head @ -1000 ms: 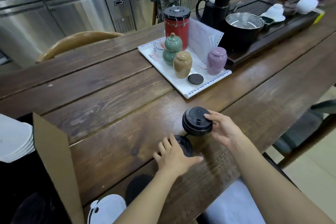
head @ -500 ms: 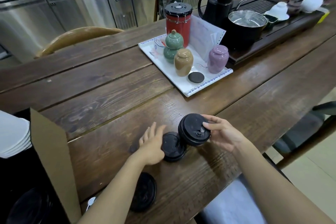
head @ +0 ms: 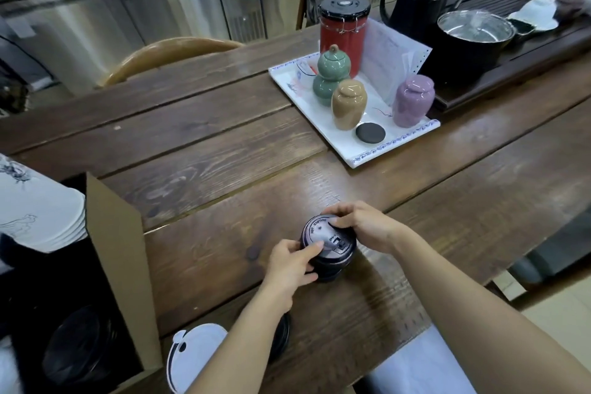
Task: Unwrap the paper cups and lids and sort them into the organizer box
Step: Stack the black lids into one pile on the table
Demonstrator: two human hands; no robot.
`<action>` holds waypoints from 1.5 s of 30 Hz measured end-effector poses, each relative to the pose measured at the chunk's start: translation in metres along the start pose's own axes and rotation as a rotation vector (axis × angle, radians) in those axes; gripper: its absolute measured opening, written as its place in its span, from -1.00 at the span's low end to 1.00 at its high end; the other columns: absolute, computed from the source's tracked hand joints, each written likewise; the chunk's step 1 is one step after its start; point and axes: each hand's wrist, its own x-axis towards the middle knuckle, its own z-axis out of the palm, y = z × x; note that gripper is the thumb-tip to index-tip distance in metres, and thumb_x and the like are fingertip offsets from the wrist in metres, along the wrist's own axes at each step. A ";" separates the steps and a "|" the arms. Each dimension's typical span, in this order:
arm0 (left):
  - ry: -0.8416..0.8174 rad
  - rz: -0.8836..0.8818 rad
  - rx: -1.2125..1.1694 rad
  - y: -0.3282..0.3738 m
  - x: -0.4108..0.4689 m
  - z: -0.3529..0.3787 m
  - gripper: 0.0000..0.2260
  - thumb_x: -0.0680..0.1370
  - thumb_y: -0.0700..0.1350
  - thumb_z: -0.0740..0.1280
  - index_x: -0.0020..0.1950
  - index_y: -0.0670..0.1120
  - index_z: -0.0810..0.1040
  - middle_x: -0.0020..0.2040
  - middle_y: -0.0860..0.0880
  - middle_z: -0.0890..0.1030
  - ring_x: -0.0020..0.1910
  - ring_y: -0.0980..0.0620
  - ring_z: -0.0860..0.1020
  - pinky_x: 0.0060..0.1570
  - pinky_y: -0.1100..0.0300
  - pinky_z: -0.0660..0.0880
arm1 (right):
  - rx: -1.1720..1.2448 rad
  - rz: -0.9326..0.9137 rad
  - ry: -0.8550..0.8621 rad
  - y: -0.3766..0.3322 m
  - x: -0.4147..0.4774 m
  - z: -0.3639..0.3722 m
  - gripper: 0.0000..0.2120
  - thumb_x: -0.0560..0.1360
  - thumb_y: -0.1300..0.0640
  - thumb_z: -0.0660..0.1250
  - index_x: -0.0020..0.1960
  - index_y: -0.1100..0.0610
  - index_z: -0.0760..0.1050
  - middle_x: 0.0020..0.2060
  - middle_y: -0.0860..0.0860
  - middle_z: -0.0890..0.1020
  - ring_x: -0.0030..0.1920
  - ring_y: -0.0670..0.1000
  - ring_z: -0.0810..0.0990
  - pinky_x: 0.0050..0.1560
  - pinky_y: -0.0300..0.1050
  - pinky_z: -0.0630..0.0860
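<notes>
Black plastic lids (head: 329,245) are now gathered into one short stack on the wooden table (head: 198,150), where half a second ago two separate piles were seen side by side. The stack is clasped from both sides: the left hand (head: 289,267) is curled round its near-left edge with the thumb laid on the top lid, and the right hand (head: 364,227) is closed over the far-right rim. By this joining, the loose lids appear to be made ready as a single bundle for the cardboard box (head: 118,265), which stands open at the table's left edge. Inside it, more dark lids (head: 80,349) are dimly made out, and a stack of white paper cups (head: 35,208) is seen lying at its far side. One more black lid (head: 281,334) is left near the table's front edge, partly hidden by the left forearm, and a white lid (head: 195,352) is seen below it.

Farther off, a white tray (head: 396,141) of small ceramic jars is set on the planks, with a red canister (head: 343,30) on it and a dark tea tray (head: 511,73) beside it. Stainless steel counters (head: 144,6) are ranged along the back of the room.
</notes>
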 end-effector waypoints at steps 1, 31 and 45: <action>0.038 0.004 0.000 0.000 0.001 0.001 -0.71 0.46 -0.09 0.43 0.08 -0.17 0.43 0.02 -0.13 0.52 -0.04 -0.04 0.54 -0.07 0.08 0.60 | -0.021 0.001 0.011 0.002 0.002 0.003 -0.74 0.52 0.38 0.19 0.18 0.34 0.49 -0.01 0.19 0.61 -0.04 0.08 0.58 -0.02 -0.14 0.54; -0.192 -0.234 -0.271 0.007 -0.001 -0.046 -0.73 0.40 -0.12 0.43 0.08 -0.10 0.56 0.06 -0.13 0.61 0.09 -0.11 0.55 0.02 -0.02 0.50 | -0.102 -0.063 -0.109 0.000 0.001 0.039 -0.85 0.36 0.18 0.48 -0.16 0.12 0.52 -0.15 0.14 0.63 -0.12 0.13 0.63 -0.03 0.04 0.54; 0.041 0.024 -0.747 0.005 -0.014 -0.142 -0.73 0.47 -0.19 0.31 0.16 -0.18 0.49 -0.01 -0.14 0.62 0.00 -0.09 0.58 -0.08 0.06 0.52 | -1.088 0.001 -0.498 0.019 -0.019 0.102 -0.09 0.26 -0.15 0.51 0.46 -0.09 0.10 0.42 0.00 0.20 0.44 0.05 0.14 0.44 0.03 0.17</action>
